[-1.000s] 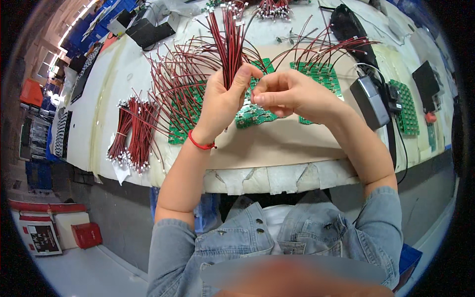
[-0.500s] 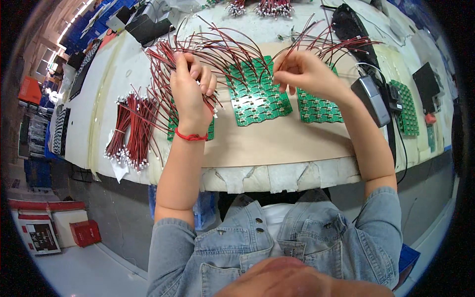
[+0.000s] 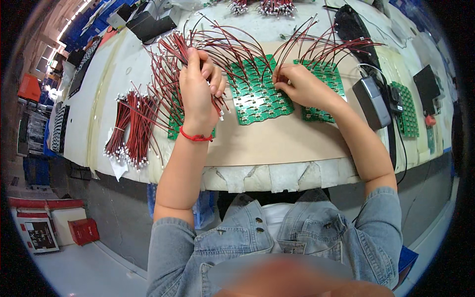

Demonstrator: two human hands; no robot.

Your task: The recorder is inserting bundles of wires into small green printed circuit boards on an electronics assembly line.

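Observation:
My left hand (image 3: 202, 91) is closed around a bundle of thin red-and-black wires (image 3: 174, 45) with small white connectors at their ends. Some of these ends stick out below its fingers. At the right edge of the middle green circuit board (image 3: 260, 105), the fingers of my right hand (image 3: 299, 85) are pinched together; anything between them is too small to make out. Wires rise from the far part of this board. Another green board (image 3: 326, 79) with wires lies partly behind my right hand, and a third (image 3: 175, 121) is mostly covered by my left hand and the wires.
Tied bundles of red-and-black wires (image 3: 137, 128) lie on the left of the table. To the right are a grey box-shaped device (image 3: 371, 104) with a cable and another green board (image 3: 408, 111). The boards rest on a tan sheet (image 3: 262, 146).
My left hand has shifted slightly right with the wire bundle. My right hand has come down a little nearer to me, its fingers drawn closer together at the board's edge.

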